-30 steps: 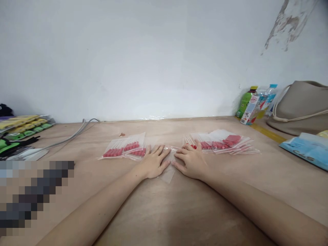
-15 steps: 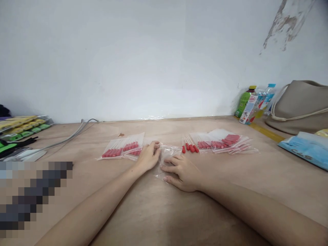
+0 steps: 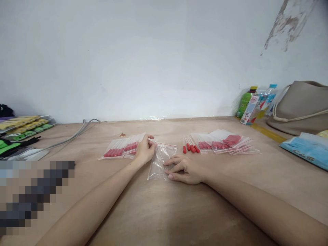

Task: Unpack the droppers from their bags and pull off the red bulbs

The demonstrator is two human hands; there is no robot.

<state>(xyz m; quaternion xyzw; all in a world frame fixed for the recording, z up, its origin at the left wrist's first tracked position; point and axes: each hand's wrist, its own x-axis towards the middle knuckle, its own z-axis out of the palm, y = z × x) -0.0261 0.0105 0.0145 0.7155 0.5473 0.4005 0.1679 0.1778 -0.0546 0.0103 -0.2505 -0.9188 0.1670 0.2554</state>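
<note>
1. On a wooden tabletop (image 3: 143,212), a clear zip bag (image 3: 158,165) with a red-lined mouth lies centrally between two bare hands, its mouth facing the wall.
2. The left hand (image 3: 145,150) appears to pinch the bag's upper left corner lightly between thumb and fingers.
3. The right hand (image 3: 186,169) rests its curled fingertips on the bag's lower right part; I cannot tell whether they grip the film or just press it.
4. Handling this well, I judge, calls for a light hold at the corner and a flat, steady press below, since thin film likely creases and slides.
5. Just right of the bag's mouth lie loose red-tipped sticks (image 3: 192,148), crowded by overlapping filled bags (image 3: 217,144).
6. More bags of red-tipped sticks (image 3: 112,152) lie at left, partly hidden by the left hand; a careless elbow or wrist might drag them.
7. Farther out are a grey cable (image 3: 73,136) left, and bottles (image 3: 247,104) and a blue packet (image 3: 306,150) right.
</note>
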